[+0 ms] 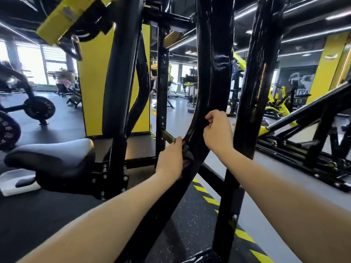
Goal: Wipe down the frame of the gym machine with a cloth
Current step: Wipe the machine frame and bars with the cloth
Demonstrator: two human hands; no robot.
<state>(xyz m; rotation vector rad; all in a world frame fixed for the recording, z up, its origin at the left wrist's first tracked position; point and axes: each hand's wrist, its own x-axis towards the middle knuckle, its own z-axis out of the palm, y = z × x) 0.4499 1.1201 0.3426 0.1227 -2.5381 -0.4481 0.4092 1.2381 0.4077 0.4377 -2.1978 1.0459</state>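
Both hands work on the glossy black curved steel frame tube point(212, 76) at centre. The left hand point(171, 158) grips a dark grey and purple cloth point(187, 154) against the tube's left edge. Just above, the right hand point(218, 130) has curled fingers point(209, 118) on the tube, possibly pinching more cloth. A black padded seat point(53, 156) sits left.

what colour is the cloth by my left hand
Purple with a grey part, seen in the head view: cloth.

Glossy black painted metal frame point(212, 59), scuffed in places; soft dark cloth point(187, 151); smooth padded seat point(51, 154); speckled matt rubber floor point(190, 215).
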